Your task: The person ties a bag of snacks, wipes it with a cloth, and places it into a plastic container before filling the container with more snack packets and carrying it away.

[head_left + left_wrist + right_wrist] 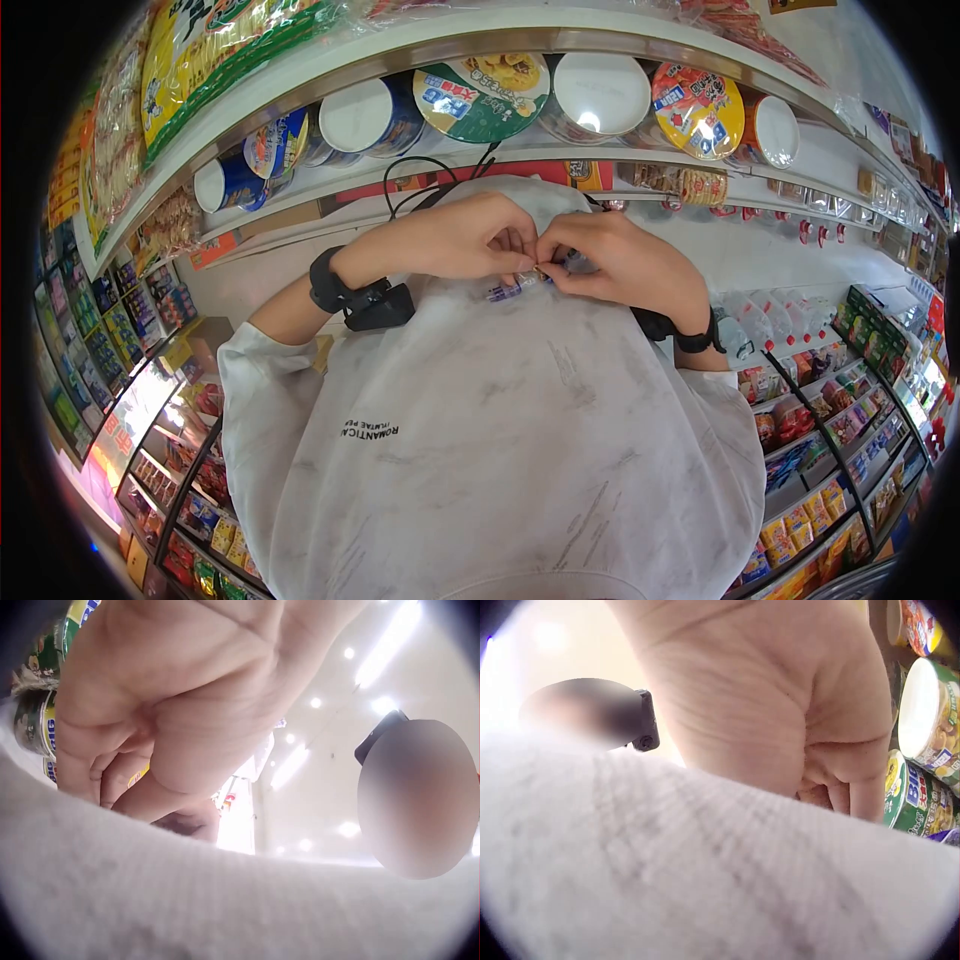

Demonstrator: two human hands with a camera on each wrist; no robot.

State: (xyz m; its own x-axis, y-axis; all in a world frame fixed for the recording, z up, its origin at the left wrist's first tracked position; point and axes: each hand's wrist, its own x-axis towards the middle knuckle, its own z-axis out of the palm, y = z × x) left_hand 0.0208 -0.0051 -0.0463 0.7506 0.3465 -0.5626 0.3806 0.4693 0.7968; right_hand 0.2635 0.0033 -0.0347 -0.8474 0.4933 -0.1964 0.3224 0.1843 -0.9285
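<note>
A small, narrow item in a clear and purple printed wrapper [508, 290] is at the fingertips of both hands, in front of the chest of a white shirt [500, 420]. My left hand [455, 240] pinches it with thumb and curled fingers from one side. From the other side my right hand [625, 255] pinches its upper end, where a bit of gold shows. The fingertips of both hands meet there. In the wrist views the left hand [180, 697] and the right hand [780, 697] show bent fingers, and shirt cloth hides their tips and the item.
Just beyond the hands runs a shelf [640, 160] with several instant noodle tubs [485, 100]. Bagged goods [220, 60] lie on the shelf above. Racks of packaged snacks [810, 520] stand at both sides, and a black cable [420, 165] loops behind the left hand.
</note>
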